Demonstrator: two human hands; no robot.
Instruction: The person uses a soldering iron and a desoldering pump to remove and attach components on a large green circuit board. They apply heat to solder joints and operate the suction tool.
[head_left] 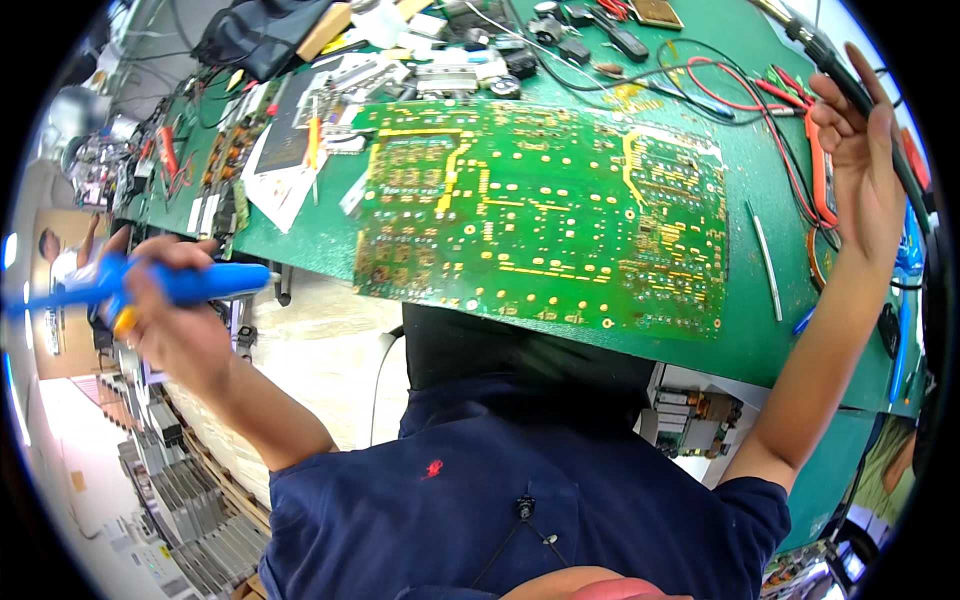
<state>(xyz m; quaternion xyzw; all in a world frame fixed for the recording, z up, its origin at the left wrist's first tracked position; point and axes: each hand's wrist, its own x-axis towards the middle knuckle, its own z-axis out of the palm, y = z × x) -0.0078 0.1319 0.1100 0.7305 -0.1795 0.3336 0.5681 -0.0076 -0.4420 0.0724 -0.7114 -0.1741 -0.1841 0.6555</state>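
Note:
My left hand [185, 325] is raised off the table's left side, its fingers wrapped round a blue solder sucker [225, 280]. A yellow button shows near the fingers, and the far left end of the tool is blurred. At the upper right, my right hand [865, 165] holds a soldering iron [840, 72] by its black handle; the tip lies out of the frame. Between my hands a large green circuit board [560, 225] lies flat, overhanging the near edge of the table. Both hands are apart from the board.
The green table [748, 340] carries a thin metal rod [765, 260] right of the board. An orange-red meter [822, 170] and tangled test leads [715, 70] lie beyond. Parts and tools crowd the back left, near a black bag [255, 38]. A person [890, 465] is at the lower right.

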